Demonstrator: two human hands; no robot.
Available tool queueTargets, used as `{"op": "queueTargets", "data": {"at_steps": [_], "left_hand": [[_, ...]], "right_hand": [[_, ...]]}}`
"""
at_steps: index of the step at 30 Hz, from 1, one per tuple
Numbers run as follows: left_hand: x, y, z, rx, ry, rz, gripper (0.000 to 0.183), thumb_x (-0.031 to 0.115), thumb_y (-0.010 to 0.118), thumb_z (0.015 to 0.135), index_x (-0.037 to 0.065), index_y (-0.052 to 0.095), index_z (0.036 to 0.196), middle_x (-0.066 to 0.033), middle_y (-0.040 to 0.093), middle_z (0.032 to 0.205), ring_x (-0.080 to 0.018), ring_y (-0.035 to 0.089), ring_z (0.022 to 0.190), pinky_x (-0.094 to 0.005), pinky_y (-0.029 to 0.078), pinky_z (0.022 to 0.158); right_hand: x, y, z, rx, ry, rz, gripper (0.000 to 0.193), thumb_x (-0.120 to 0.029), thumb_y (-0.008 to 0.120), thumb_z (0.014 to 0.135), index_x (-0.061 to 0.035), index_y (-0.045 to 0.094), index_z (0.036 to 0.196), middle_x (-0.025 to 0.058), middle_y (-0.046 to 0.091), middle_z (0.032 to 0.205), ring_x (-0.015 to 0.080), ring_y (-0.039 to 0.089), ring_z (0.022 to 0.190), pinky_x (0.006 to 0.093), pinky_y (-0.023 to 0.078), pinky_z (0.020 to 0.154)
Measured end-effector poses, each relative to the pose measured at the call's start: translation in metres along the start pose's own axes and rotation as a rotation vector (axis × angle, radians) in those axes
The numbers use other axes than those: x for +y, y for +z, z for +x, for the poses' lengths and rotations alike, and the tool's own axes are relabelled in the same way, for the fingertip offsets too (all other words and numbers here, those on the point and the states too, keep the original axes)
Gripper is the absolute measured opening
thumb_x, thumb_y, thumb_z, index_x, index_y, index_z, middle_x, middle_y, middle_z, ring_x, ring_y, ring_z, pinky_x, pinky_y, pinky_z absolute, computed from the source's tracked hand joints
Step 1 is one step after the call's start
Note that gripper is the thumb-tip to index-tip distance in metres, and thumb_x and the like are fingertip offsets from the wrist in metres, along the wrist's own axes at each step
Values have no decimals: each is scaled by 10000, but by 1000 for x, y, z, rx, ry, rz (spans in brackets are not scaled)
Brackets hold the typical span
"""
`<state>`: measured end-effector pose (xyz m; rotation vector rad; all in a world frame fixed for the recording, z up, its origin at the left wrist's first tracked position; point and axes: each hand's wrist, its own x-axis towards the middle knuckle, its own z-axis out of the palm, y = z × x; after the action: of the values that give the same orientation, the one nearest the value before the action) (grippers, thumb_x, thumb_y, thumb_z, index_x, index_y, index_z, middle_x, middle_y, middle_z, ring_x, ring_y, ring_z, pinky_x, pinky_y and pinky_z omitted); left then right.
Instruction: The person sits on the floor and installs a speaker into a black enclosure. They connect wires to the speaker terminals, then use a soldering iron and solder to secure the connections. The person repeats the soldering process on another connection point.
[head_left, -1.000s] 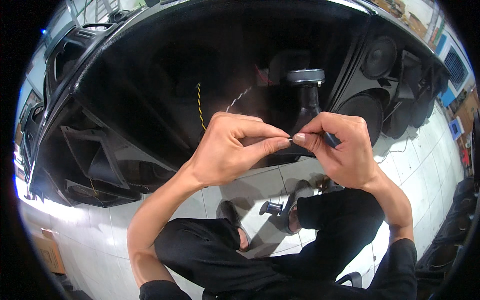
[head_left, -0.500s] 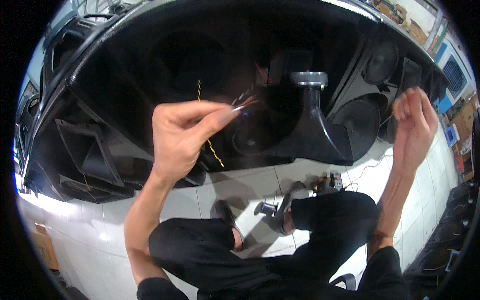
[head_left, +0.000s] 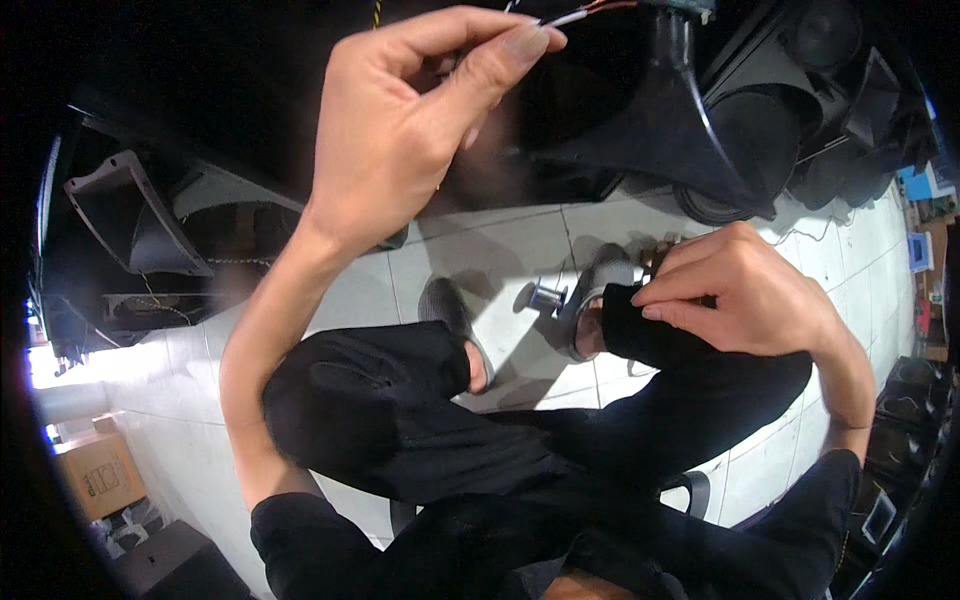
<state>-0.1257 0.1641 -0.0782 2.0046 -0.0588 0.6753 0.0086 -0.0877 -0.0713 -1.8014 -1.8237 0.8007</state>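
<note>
Near the top edge, my left hand point(head_left: 400, 130) pinches a white-sleeved wire point(head_left: 570, 18) between thumb and forefinger; bare copper strands spread from its end. Just right of those strands stands a black horn point(head_left: 640, 130) with a round metal piece point(head_left: 685, 8) on top, partly cut off by the picture edge. Lower down at the right, my right hand point(head_left: 745, 290) is held over my right knee, thumb and fingertips pressed together. Whether anything sits in that pinch cannot be seen. A yellow and black twisted wire point(head_left: 377, 14) shows above my left wrist.
A small spool point(head_left: 547, 297) lies on the tiled floor point(head_left: 500, 240) between my shoes. Dark speaker cones point(head_left: 750, 140) stand at the right, and a rectangular horn frame point(head_left: 130, 215) at the left. Cardboard boxes point(head_left: 100, 475) sit at the lower left.
The view has tilted down, so the cabinet and horn sit higher. My right hand has come down and inward from the far right to over my knee. My left hand still pinches the wire.
</note>
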Motion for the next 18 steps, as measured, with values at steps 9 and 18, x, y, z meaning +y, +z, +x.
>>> {"op": "queueTargets", "data": {"at_steps": [9, 18], "left_hand": [[-16, -2, -4, 19, 120, 111, 281, 268, 638, 992, 61, 729, 1160, -100, 739, 1095, -67, 584, 621, -207, 478, 552], [-10, 3, -4, 27, 121, 49, 279, 244, 653, 986, 31, 723, 1153, -60, 714, 915, -70, 593, 678, -218, 478, 607]], "right_hand": [[18, 14, 6, -156, 342, -242, 295, -44, 605, 948, 43, 664, 1224, 236, 717, 1060, 350, 718, 941, 381, 556, 885], [4, 9, -5, 172, 122, -193, 162, -18, 666, 899, 54, 733, 1027, 196, 728, 885, 293, 735, 803, 338, 566, 679]]}}
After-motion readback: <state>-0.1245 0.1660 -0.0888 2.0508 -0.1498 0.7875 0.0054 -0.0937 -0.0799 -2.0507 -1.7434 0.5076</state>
